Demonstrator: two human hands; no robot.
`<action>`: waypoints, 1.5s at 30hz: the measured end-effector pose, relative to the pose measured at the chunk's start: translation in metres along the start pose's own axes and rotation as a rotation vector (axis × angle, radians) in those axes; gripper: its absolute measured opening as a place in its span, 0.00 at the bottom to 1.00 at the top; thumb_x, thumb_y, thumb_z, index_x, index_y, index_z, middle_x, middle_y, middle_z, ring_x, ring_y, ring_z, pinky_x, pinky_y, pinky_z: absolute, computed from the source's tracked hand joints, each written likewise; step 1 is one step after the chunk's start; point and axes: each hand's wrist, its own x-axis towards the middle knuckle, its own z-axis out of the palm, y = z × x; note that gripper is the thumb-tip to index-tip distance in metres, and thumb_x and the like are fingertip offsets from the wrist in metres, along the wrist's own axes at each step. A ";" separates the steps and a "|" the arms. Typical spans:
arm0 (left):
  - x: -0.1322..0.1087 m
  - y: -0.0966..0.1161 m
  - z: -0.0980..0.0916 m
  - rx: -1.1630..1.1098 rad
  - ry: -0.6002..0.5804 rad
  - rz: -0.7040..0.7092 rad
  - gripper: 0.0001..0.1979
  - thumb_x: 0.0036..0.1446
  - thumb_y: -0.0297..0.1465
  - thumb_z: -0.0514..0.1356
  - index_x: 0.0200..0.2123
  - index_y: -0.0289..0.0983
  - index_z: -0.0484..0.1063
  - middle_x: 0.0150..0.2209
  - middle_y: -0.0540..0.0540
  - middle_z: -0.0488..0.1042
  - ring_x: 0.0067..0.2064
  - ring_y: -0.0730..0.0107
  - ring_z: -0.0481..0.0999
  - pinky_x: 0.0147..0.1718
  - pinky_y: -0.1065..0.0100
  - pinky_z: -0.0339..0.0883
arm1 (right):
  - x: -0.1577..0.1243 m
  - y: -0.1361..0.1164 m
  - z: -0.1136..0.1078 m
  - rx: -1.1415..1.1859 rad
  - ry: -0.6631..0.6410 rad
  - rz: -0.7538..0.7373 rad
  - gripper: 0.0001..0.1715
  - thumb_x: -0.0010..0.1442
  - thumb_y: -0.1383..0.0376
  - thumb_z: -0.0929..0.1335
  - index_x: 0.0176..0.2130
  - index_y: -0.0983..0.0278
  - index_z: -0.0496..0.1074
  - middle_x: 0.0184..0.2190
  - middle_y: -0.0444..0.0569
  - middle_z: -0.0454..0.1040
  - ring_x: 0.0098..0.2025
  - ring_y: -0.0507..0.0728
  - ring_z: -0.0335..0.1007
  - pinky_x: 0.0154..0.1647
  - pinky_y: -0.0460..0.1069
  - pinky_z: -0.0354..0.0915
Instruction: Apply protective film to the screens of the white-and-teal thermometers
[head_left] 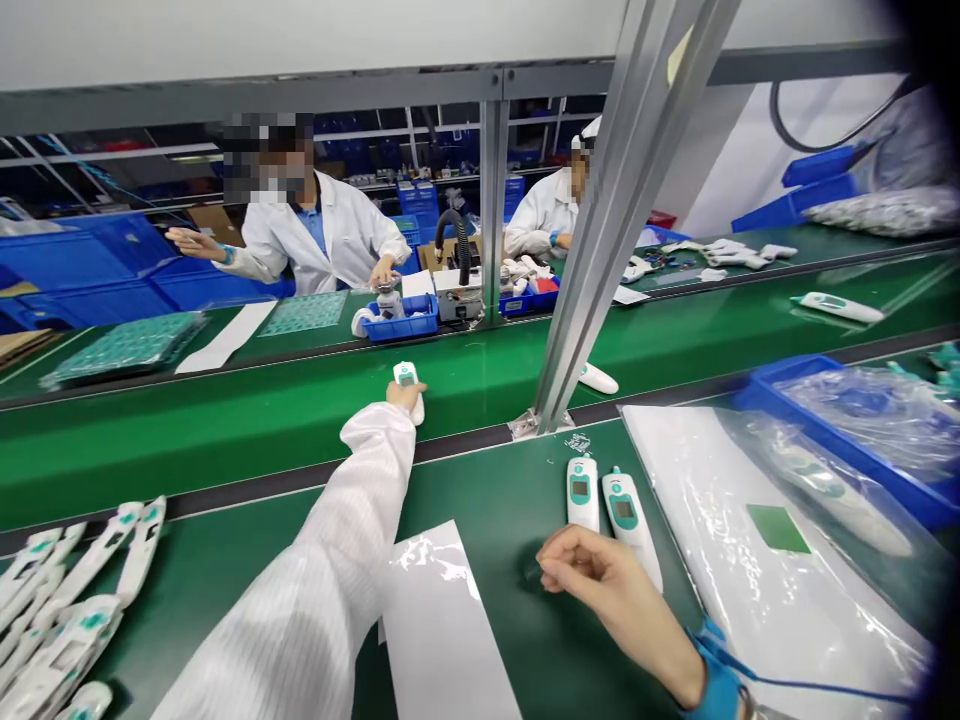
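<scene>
Over the green conveyor belt, my left hand (406,394) grips a white thermometer (407,376) with a teal-framed screen. My right hand (600,578), a blue band at its wrist, hovers above the green worktable with curled fingers; the thumb and fingertips are close together, and whatever may be between them is too small to make out. Just beyond the right hand, one thermometer (582,490) lies beside a second thermometer (626,512), both with screens up. A white sheet of paper (446,620) lies between my two arms.
White plastic shells (64,640) are piled at the left. A slanted metal post (592,250) rises from the table edge. Plastic bags (720,500) and a blue bin (787,375) are at the right. Across the belt sit a person (322,225) and another person (544,215).
</scene>
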 end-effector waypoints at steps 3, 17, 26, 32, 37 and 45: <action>-0.029 -0.004 -0.014 -0.253 -0.150 -0.030 0.17 0.61 0.36 0.57 0.51 0.34 0.67 0.48 0.42 0.71 0.44 0.65 0.74 0.41 0.59 0.72 | 0.010 -0.011 0.000 0.073 -0.035 0.012 0.12 0.55 0.56 0.71 0.30 0.63 0.73 0.25 0.45 0.75 0.30 0.54 0.73 0.34 0.48 0.70; -0.246 -0.060 -0.085 -1.059 -0.300 0.038 0.43 0.48 0.21 0.59 0.63 0.47 0.41 0.36 0.51 0.69 0.31 0.72 0.73 0.31 0.65 0.73 | 0.030 -0.067 0.085 0.172 -0.124 -0.248 0.07 0.53 0.62 0.74 0.28 0.62 0.75 0.35 0.45 0.71 0.28 0.49 0.70 0.26 0.43 0.70; -0.249 -0.061 -0.085 -1.134 -0.337 0.013 0.47 0.44 0.18 0.58 0.63 0.49 0.41 0.44 0.48 0.65 0.33 0.74 0.72 0.32 0.66 0.72 | 0.029 -0.075 0.102 0.117 -0.113 -0.266 0.06 0.56 0.63 0.72 0.30 0.62 0.72 0.23 0.41 0.71 0.22 0.47 0.66 0.22 0.42 0.66; -0.250 -0.060 -0.090 -1.131 -0.379 -0.011 0.48 0.42 0.17 0.58 0.63 0.48 0.40 0.40 0.50 0.66 0.33 0.74 0.72 0.29 0.69 0.71 | 0.035 -0.078 0.100 0.052 -0.171 -0.257 0.06 0.56 0.63 0.72 0.30 0.62 0.72 0.22 0.41 0.71 0.22 0.48 0.66 0.21 0.42 0.65; -0.251 -0.060 -0.092 -1.104 -0.416 0.017 0.48 0.43 0.18 0.57 0.64 0.47 0.38 0.36 0.51 0.68 0.31 0.73 0.71 0.29 0.68 0.72 | 0.040 -0.080 0.098 0.041 -0.232 -0.231 0.07 0.56 0.62 0.71 0.30 0.62 0.73 0.19 0.40 0.69 0.21 0.48 0.66 0.21 0.43 0.65; -0.252 -0.058 -0.094 -1.114 -0.411 0.013 0.47 0.43 0.17 0.57 0.63 0.48 0.39 0.38 0.51 0.67 0.33 0.74 0.71 0.28 0.70 0.72 | 0.041 -0.080 0.099 0.036 -0.220 -0.224 0.07 0.56 0.62 0.72 0.29 0.63 0.73 0.19 0.40 0.70 0.21 0.47 0.66 0.23 0.42 0.64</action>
